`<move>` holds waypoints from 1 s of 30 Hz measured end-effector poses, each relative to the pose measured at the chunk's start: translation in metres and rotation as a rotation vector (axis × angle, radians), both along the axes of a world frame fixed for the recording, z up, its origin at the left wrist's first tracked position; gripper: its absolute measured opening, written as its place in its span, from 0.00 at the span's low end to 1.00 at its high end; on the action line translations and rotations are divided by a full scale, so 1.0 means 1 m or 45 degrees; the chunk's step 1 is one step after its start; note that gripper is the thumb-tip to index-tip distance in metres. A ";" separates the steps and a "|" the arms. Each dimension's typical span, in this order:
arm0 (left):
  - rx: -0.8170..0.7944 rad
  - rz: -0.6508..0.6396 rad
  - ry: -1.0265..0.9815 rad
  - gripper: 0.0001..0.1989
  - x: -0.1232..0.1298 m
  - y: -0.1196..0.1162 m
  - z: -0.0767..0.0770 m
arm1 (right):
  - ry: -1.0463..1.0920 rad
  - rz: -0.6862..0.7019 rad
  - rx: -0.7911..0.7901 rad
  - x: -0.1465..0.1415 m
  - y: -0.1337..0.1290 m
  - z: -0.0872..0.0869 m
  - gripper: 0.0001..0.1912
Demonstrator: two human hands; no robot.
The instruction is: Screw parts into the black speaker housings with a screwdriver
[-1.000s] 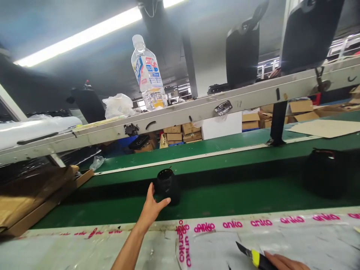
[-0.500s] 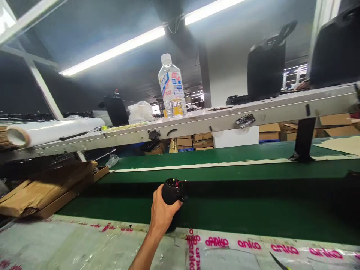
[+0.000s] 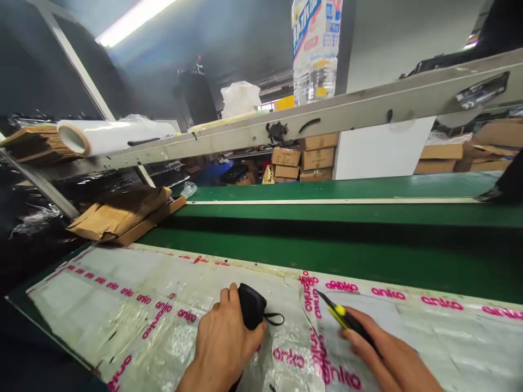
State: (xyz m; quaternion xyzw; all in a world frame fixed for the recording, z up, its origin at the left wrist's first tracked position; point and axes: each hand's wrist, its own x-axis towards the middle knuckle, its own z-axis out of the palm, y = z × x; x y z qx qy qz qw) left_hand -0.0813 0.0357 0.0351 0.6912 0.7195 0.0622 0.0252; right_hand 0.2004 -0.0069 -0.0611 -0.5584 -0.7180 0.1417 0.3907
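Note:
My left hand [image 3: 224,337] is closed around a black rounded, roughly cylindrical housing [image 3: 250,306], held tilted above the plastic-covered work surface [image 3: 134,326]. A thin black strap loop [image 3: 274,319] sticks out from the housing's right side. Its lower part is hidden behind my fingers. To the right, my right hand [image 3: 384,348] grips a utility knife [image 3: 352,322] with a black and yellow handle. The knife's dark blade points up and left toward the housing, with a gap between them.
Beyond the work surface runs a green conveyor belt [image 3: 368,261]. Flattened cardboard [image 3: 122,215] lies at its left end. A metal shelf [image 3: 237,130] crosses overhead, carrying a plastic roll [image 3: 114,136] and a bottle [image 3: 314,54]. Cardboard boxes [image 3: 316,158] are stacked behind.
My left hand has brought the black housing back from above the belt to the work surface and turned it. My right hand has come into view holding the knife. The view has tilted down.

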 end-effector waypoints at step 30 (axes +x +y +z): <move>-0.338 -0.052 -0.474 0.40 -0.025 -0.019 -0.028 | -0.298 0.445 -0.194 -0.089 0.023 0.014 0.10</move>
